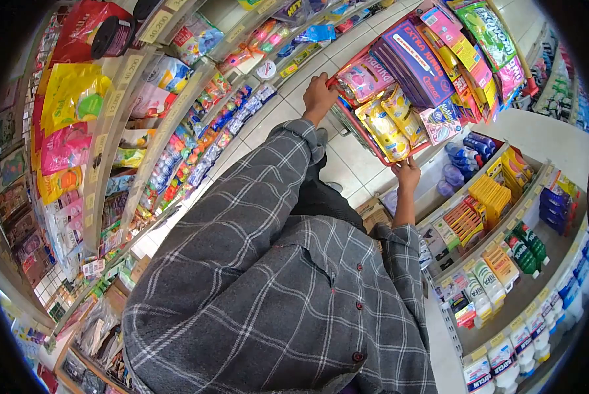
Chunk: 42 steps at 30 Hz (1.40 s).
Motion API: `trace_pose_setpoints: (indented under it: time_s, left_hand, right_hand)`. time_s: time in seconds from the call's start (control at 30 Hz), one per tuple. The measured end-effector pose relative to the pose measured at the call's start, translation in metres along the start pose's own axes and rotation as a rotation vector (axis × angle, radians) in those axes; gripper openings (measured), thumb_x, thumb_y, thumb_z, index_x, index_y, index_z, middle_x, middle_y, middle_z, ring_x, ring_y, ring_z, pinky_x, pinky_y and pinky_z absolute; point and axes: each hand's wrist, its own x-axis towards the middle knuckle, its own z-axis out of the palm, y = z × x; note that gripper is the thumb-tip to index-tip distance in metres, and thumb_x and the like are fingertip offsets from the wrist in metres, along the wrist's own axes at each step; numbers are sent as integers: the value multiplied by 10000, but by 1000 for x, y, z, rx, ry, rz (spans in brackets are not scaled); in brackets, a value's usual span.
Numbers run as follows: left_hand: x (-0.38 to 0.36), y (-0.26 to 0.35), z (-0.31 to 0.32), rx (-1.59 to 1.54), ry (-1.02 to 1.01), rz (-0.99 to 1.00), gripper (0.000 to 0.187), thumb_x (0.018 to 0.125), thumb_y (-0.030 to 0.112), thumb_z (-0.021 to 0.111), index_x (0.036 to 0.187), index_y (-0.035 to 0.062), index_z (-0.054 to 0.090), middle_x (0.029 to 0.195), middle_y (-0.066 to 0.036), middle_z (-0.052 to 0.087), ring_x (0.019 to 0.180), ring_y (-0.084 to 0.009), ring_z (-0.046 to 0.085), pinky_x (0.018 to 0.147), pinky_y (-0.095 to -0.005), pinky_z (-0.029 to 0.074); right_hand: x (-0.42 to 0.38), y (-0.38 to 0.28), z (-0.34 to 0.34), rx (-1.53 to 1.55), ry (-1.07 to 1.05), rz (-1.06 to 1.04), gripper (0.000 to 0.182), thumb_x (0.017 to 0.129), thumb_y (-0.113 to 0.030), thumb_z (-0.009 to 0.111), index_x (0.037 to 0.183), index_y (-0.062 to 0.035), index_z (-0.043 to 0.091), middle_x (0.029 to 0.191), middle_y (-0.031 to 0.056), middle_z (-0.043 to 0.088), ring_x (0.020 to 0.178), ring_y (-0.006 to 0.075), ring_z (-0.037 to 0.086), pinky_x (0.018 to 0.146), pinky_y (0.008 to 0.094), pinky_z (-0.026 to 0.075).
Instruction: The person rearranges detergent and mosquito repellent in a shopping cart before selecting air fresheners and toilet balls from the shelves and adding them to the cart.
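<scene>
Red rectangular basket, heaped with colourful boxes and packets, sits beside the pale household-goods shelving in the head view. The left hand grips its rim, farther from the shelving; the right hand holds its near rim.

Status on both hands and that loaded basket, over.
Left hand gripping rim of red basket. Right hand at near edge, grip unclear. Packets and boxes piled high. Stocked shelves both sides.

Bright, even light; fisheye curving, black corners.
</scene>
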Motion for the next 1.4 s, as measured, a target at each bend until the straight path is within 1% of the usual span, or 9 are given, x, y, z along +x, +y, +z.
trace_pose_setpoints:
  time_s: [0.37, 0.4, 0.87, 1.0, 1.03, 1.13, 1.23, 1.33, 1.4]
  left_hand:
    - [-28, -50, -6, 58, 55, 8, 293, 770, 271, 630, 996, 90, 583, 1010, -165, 613, 953, -372, 614, 779, -492, 487]
    - [-33, -52, -9, 63, 67, 2, 287, 768, 272, 632, 986, 89, 587, 1006, -168, 622, 950, -372, 618, 776, -493, 488]
    - [-81, -92, -25, 23, 129, -88, 260, 754, 276, 632, 946, 99, 630, 938, -169, 678, 943, -344, 647, 774, -463, 503]
    - [-90, -96, -23, 24, 154, -155, 324, 756, 317, 667, 1005, 115, 618, 1105, -158, 631, 995, -352, 627, 806, -478, 508]
    - [-103, -82, -28, 34, 163, -170, 372, 789, 248, 651, 1139, 131, 608, 1239, -172, 552, 1055, -347, 601, 833, -466, 507]
    - [-134, -76, -23, -49, 558, 299, 498, 787, 116, 619, 1279, 154, 560, 1332, -168, 493, 1203, -335, 518, 969, -460, 442]
    - [-146, -63, -39, 322, 279, 823, 646, 761, -26, 556, 1380, 140, 471, 1413, -164, 437, 1328, -344, 397, 1096, -468, 314]
    - [-147, -45, -43, 368, 171, 829, 677, 732, 38, 616, 1382, 147, 461, 1437, -114, 426, 1389, -305, 312, 1149, -503, 198]
    - [-136, -38, -44, 428, 92, 866, 645, 756, 76, 622, 1378, 99, 451, 1440, -116, 420, 1375, -301, 335, 1149, -485, 211]
  right_hand:
    - [-33, 41, 5, -10, -6, -51, 430, 957, -112, 553, 1357, 23, 471, 867, 165, 687, 611, 157, 655, 560, 272, 577]
    - [-38, 42, 5, -10, -35, -39, 507, 939, -103, 576, 1395, 41, 407, 863, 154, 686, 638, 185, 671, 576, 278, 570]
    - [-86, 56, 0, -233, -99, -76, 452, 919, -155, 611, 1313, 44, 511, 792, 130, 701, 616, 179, 684, 516, 263, 562]
    - [-94, 61, -3, -337, -141, -79, 448, 921, -204, 605, 1319, -11, 534, 802, 100, 712, 599, 164, 675, 488, 265, 527]
    - [-95, 61, -7, -381, -156, -90, 447, 920, -211, 604, 1316, -13, 539, 803, 96, 714, 594, 159, 672, 481, 263, 517]
    - [-92, 63, -16, -504, -191, -108, 419, 911, -231, 611, 1278, -30, 581, 777, 73, 719, 578, 132, 660, 478, 256, 489]
    - [-83, 62, -20, -601, -215, -125, 353, 891, -252, 635, 1187, -62, 659, 742, 63, 723, 558, 120, 654, 556, 271, 509]
    - [-74, 62, -27, -676, -293, -188, 328, 909, -231, 605, 1177, -50, 660, 773, 66, 718, 577, 121, 651, 452, 270, 464]
    - [-74, 60, -27, -682, -295, -187, 297, 912, -237, 595, 1124, -48, 683, 774, 65, 716, 562, 113, 633, 458, 267, 458]
